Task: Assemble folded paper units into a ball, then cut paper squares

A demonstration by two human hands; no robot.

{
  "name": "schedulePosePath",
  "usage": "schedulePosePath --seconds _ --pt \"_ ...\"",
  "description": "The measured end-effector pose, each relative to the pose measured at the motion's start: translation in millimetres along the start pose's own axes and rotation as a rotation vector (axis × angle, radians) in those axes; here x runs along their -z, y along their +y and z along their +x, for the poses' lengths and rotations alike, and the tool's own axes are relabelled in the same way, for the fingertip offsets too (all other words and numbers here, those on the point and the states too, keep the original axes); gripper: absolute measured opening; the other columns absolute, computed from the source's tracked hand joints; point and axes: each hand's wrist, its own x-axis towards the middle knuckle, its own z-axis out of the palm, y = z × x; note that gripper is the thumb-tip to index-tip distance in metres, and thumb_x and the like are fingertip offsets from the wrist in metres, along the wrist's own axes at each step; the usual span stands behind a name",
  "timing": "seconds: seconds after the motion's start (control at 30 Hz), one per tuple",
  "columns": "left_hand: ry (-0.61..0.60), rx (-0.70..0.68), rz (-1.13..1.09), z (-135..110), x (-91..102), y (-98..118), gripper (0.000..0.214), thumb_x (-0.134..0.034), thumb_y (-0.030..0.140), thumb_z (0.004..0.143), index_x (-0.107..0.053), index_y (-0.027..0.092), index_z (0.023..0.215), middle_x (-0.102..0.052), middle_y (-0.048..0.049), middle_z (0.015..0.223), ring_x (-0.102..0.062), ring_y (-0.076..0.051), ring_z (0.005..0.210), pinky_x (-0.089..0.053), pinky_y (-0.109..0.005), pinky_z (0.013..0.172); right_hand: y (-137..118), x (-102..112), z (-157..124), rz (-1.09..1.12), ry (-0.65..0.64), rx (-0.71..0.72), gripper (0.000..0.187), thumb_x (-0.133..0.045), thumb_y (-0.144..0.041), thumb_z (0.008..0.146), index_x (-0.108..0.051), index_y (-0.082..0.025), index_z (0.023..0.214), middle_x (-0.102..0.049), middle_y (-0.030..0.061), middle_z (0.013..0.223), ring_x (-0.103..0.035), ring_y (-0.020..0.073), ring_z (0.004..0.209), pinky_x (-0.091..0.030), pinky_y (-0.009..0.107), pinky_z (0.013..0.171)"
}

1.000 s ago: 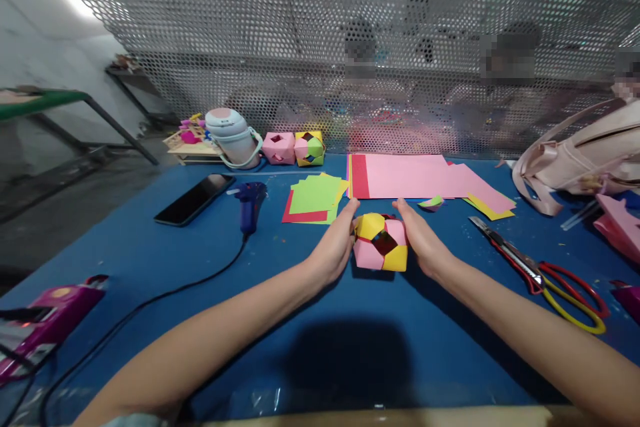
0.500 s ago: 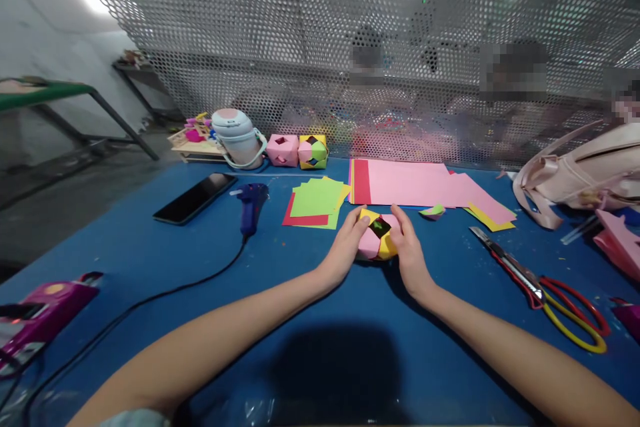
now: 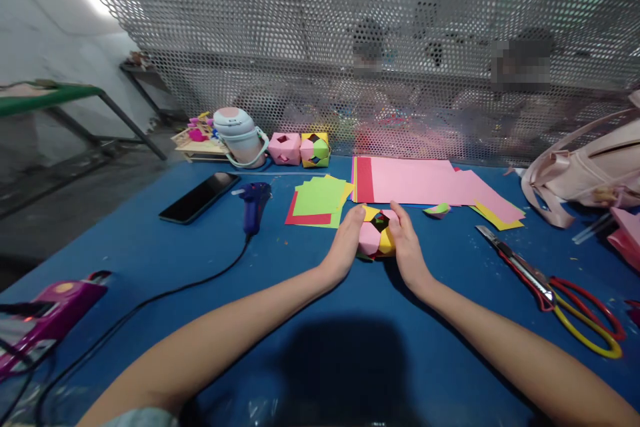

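Between my two palms sits a folded paper cube (image 3: 371,239) in pink and yellow, with a dark diamond-shaped opening facing up towards me. My left hand (image 3: 345,243) presses its left side, the thumb near the top yellow part. Against the right side lies my right hand (image 3: 409,247), fingers along the pink and yellow faces. The underside of the cube is hidden. Just to the right lies a small curled green and pink paper piece (image 3: 438,211). Left of my hands is a stack of green, yellow and red paper squares (image 3: 320,197).
Pink paper sheets (image 3: 410,180) lie at the back. Two finished-looking paper cubes (image 3: 285,149) stand by a lidded bottle (image 3: 241,137). A blue glue gun (image 3: 256,207), phone (image 3: 200,197) and purple power strip (image 3: 55,320) are left; scissors (image 3: 590,320), a cutter (image 3: 520,267) and bag (image 3: 595,167) right.
The cube has tipped slightly, so its dark opening looks narrower. My left thumb has moved off its top towards the side. The view has shifted a little.
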Motion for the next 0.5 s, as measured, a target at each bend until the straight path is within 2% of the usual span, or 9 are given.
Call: schedulePosePath --seconds 0.1,0.27,0.37,0.5 --pt "-0.011 -0.071 0.006 -2.0 6.9 -4.0 0.050 -0.042 0.053 0.092 -0.048 0.022 0.130 -0.046 -0.0084 0.143 -0.039 -0.022 0.135 -0.026 -0.038 0.115 3.0 10.8 -1.4 0.006 -0.018 0.032 0.065 -0.042 -0.060 0.090 -0.040 -0.020 0.141 -0.037 0.0104 0.151 -0.032 0.0228 0.139 -0.020 0.045 0.117" --pt "-0.094 -0.207 0.118 -5.9 13.5 -4.5 0.059 -0.047 0.052 0.089 -0.040 0.022 0.139 -0.036 -0.0094 0.150 -0.030 -0.024 0.141 -0.022 -0.041 0.117 14.7 25.0 -2.6 -0.009 -0.104 0.115 0.069 -0.047 -0.061 0.088 -0.035 -0.024 0.145 -0.032 0.0083 0.154 -0.030 0.0246 0.141 -0.022 0.048 0.116" --pt "-0.119 -0.267 0.242 -6.2 9.7 -1.5 0.057 -0.045 0.052 0.090 -0.042 0.020 0.137 -0.037 -0.0100 0.149 -0.030 -0.024 0.140 -0.020 -0.040 0.117 18.1 22.8 -1.7 -0.056 -0.141 0.148 0.069 -0.043 -0.063 0.089 -0.034 -0.024 0.146 -0.032 0.0081 0.154 -0.027 0.0236 0.142 -0.018 0.047 0.118" --pt "-0.087 -0.260 0.305 -4.3 3.8 -0.2 0.049 -0.037 0.050 0.093 -0.048 0.018 0.128 -0.048 -0.0115 0.135 -0.043 -0.023 0.129 -0.028 -0.041 0.113 18.7 15.0 -0.9 -0.082 -0.141 0.106 0.068 -0.031 -0.064 0.093 -0.032 -0.021 0.146 -0.032 0.0101 0.153 -0.028 0.0227 0.141 -0.017 0.045 0.118"
